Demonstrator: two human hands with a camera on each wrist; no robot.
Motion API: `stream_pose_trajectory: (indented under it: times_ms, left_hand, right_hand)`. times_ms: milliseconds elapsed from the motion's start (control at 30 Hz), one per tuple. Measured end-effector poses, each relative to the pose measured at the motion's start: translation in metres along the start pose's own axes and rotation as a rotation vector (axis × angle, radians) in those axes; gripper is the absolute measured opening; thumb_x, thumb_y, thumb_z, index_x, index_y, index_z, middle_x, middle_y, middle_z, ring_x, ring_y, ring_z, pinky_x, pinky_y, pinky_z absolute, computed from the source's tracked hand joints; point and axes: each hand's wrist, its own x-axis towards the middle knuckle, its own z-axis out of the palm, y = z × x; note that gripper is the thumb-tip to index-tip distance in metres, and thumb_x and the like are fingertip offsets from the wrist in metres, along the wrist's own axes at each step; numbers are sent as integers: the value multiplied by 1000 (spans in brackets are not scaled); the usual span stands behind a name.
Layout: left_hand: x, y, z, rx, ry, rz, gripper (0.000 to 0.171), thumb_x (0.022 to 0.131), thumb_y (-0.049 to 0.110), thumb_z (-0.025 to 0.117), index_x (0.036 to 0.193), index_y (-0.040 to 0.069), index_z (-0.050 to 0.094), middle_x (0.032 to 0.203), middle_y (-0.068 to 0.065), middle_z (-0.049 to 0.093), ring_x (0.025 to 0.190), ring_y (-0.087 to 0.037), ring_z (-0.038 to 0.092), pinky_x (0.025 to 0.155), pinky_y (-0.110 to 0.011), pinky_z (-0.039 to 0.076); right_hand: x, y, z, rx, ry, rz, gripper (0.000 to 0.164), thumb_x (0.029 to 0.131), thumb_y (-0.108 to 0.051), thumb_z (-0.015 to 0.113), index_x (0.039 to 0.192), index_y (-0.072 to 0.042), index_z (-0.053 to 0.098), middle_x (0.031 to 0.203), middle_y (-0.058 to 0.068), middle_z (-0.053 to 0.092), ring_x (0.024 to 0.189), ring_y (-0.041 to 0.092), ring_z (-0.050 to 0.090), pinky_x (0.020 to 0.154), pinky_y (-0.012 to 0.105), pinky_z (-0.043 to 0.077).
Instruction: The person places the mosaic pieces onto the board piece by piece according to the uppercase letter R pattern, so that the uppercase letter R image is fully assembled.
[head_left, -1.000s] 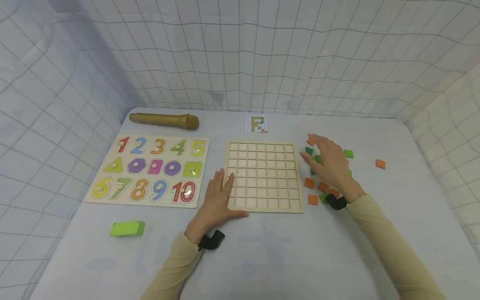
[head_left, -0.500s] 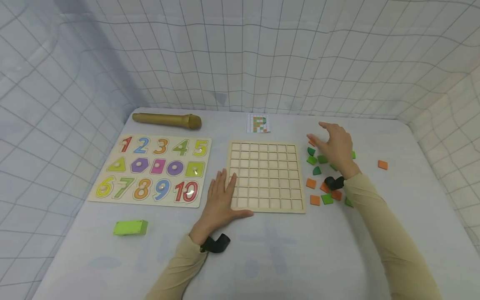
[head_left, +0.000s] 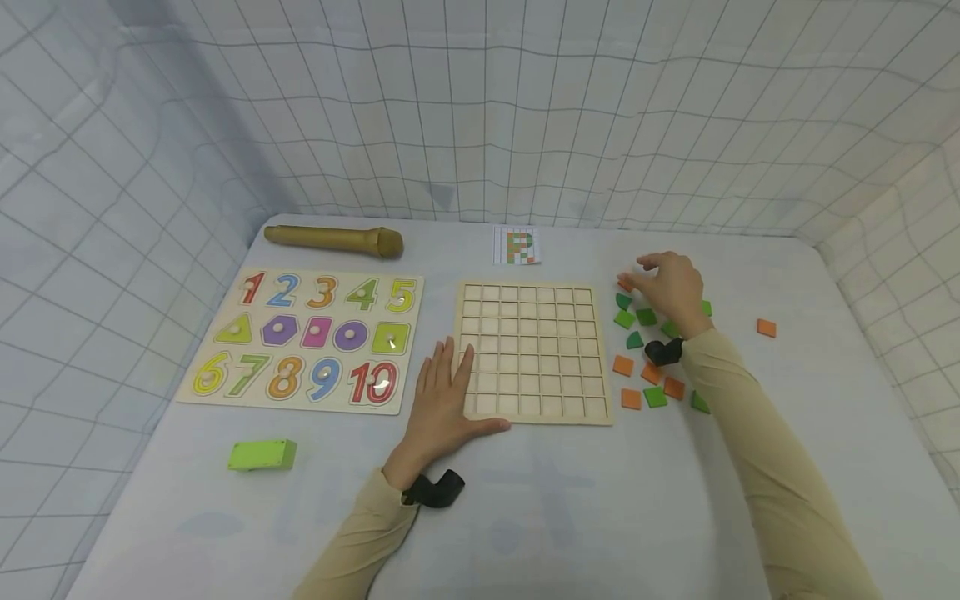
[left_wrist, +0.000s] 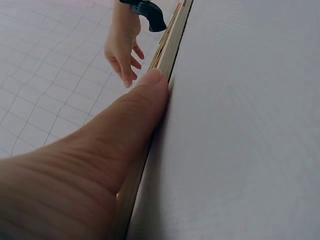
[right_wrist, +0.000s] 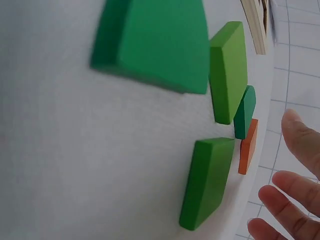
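While the left hand (head_left: 438, 412) spreads wide at the near left corner of the wooden grid board (head_left: 528, 344), as the head view shows me, the right hand (head_left: 672, 290) hangs above an orange tile (head_left: 626, 286), thumb and fingers parted. More tiles (head_left: 623, 365) lie scattered to the board's right, and a number puzzle (head_left: 337, 312) lies to its left. By the left wrist view, the thumb touches the board's edge. In the right wrist view, the fingers stand apart from one another near the orange tile, with green tiles (right_wrist: 207, 182) closer to me.
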Motion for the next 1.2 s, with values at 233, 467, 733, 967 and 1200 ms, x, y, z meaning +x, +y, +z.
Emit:
stream_pose_trajectory:
  times_ms: [233, 467, 733, 967, 1200]
  left_hand:
    - [0, -1, 1, 21, 0, -3, 117, 65, 68, 72, 149, 3, 25, 154, -24, 10, 142, -36, 2, 113, -47, 3]
    - [0, -1, 2, 16, 0, -3, 117, 64, 68, 72, 149, 3, 24, 154, -23, 10, 142, -35, 3, 112, -47, 3]
    - [1, -2, 2, 20, 10, -2, 117, 64, 68, 72, 150, 3, 25, 154, -23, 10, 142, -35, 3, 113, -47, 3]
    - [1, -1, 2, 9, 6, -20, 117, 64, 69, 72, 150, 4, 25, 155, -21, 9, 142, -33, 1, 113, -46, 2]
    - [2, 0, 1, -9, -9, -45, 118, 63, 69, 72, 150, 5, 24, 156, -19, 8, 143, -30, -1, 113, -44, 1]
  right_hand:
    - [1, 2, 2, 13, -53, 52, 52, 87, -38, 68, 117, 4, 64, 113, 23, 62, 100, 41, 56, 79, 51, 44]
    - [2, 3, 6, -29, -92, 72, 46, 89, -39, 66, 110, 2, 67, 104, 20, 67, 90, 36, 61, 72, 46, 46]
    - [4, -1, 7, 14, -109, 85, 37, 90, -33, 66, 103, 1, 67, 101, 19, 66, 87, 34, 60, 72, 45, 46]
    - [2, -3, 5, 100, -109, 68, 30, 89, -27, 67, 101, 0, 60, 101, 21, 63, 84, 36, 58, 71, 48, 44]
    - [4, -9, 11, 210, -24, 51, 26, 86, -24, 72, 97, -2, 64, 89, 16, 66, 74, 28, 59, 61, 36, 43]
